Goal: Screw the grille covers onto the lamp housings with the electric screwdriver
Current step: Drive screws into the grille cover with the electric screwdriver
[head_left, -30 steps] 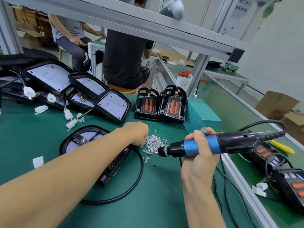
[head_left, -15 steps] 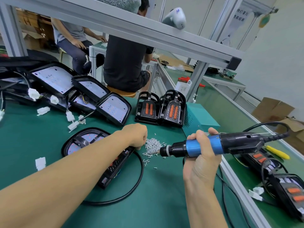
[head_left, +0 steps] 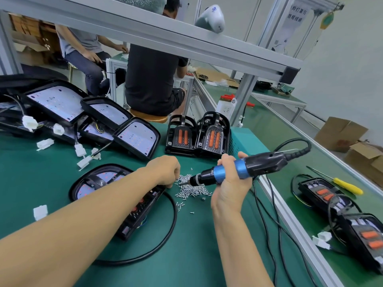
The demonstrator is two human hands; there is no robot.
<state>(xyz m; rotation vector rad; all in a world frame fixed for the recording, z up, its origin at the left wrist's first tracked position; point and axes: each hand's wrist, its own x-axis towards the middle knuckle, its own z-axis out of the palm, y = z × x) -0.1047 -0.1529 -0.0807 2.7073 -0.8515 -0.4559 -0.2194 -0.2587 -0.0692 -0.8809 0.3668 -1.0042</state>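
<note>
My right hand (head_left: 230,185) grips the blue-and-black electric screwdriver (head_left: 244,168), held level with its bit pointing left over a pile of small silver screws (head_left: 191,188). My left hand (head_left: 165,169) reaches into the left edge of that pile with its fingers curled down; whether it holds a screw is hidden. Under my left forearm lies a black lamp housing (head_left: 99,182) with its black grille cover (head_left: 138,210) on top and a black cable (head_left: 165,230) looping around it. Two grille covers (head_left: 199,135) with orange lenses stand upright behind the screws.
Several open lamp housings (head_left: 87,114) with white connectors are stacked at the back left. A teal box (head_left: 244,141) stands behind the screwdriver. Finished lamps (head_left: 339,206) and a yellow screwdriver (head_left: 348,186) lie on the right belt. Two people sit beyond the bench.
The screwdriver bit has moved left and down into the screw pile. My left hand stays at the pile's edge. The camera has tilted slightly.
</note>
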